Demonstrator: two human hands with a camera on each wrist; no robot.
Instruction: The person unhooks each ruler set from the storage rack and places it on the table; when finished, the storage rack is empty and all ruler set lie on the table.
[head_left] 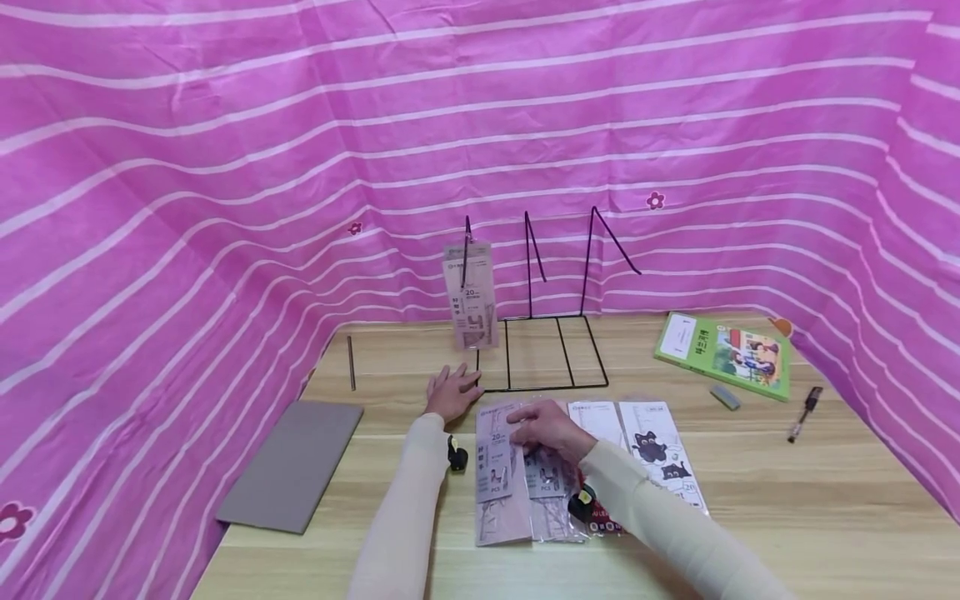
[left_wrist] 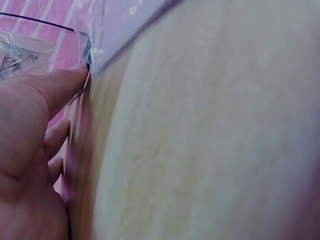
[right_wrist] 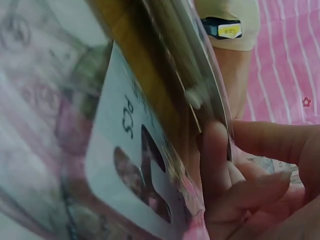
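Observation:
Several flat plastic packets lie in a row on the wooden table (head_left: 787, 500) in front of me. My right hand (head_left: 550, 429) rests over them and pinches the edge of a pink packet (head_left: 495, 475) marked PCS. The right wrist view shows the fingers (right_wrist: 250, 175) curled on that packet (right_wrist: 125, 150), which is tilted up. My left hand (head_left: 452, 392) lies flat on the table by the front left corner of a black wire rack (head_left: 543, 350). One more packet (head_left: 471, 296) stands upright in the rack's left slot. In the left wrist view the thumb (left_wrist: 50, 90) touches a clear plastic edge (left_wrist: 92, 30).
A grey board (head_left: 292, 462) lies at the left, with a thin stick (head_left: 351, 362) behind it. At the right are a green book (head_left: 723, 354), a grey eraser (head_left: 725, 397) and a marker (head_left: 805, 412). Pink striped cloth (head_left: 225, 208) walls in the table on three sides.

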